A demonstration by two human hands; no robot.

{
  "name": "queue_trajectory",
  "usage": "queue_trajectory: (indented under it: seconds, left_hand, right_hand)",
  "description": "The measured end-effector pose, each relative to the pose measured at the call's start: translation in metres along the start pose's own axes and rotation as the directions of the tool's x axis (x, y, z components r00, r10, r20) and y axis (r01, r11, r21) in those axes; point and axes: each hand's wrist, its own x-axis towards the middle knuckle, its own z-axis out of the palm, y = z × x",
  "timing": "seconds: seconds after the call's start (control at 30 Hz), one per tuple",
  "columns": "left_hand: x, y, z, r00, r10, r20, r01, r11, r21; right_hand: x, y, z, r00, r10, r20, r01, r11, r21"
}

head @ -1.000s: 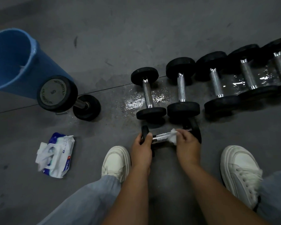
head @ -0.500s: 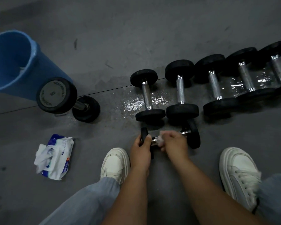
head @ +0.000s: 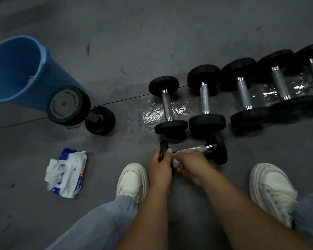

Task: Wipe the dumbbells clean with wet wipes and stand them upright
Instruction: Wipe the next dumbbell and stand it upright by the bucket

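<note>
Mid-wipe: my left hand (head: 161, 166) grips the dumbbell (head: 201, 148) by its 9 o'clock head; right hand (head: 191, 164) curled round wet wipe (head: 175, 161) on its handle. Next (my guess): sweep toward 3 o'clock, then upend it.

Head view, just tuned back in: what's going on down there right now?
A person is wiping a small dumbbell. The left hand grips its left weight, while the right hand holds a wet wipe around the handle beside that weight. Behind it, a row of dumbbells lies flat on the wet floor. One upright dumbbell stands by the blue bucket, with the wipes pack nearby.
</note>
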Motion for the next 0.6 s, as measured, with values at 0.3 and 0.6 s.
queue_trajectory:
  seconds: [0.3,0.6]
  left_hand:
    - [-0.002,0.002,0.001,1.0,0.003,-0.011,-0.003,1.0,0.001]
    - [-0.002,0.0,0.001,1.0,0.001,-0.016,0.0,1.0,0.03]
  right_hand:
    - [0.004,0.031,-0.024,0.975,0.208,-0.084,-0.175,0.94,0.292]
    - [0.002,0.015,-0.022,0.973,0.231,0.003,-0.043,0.169,0.985]
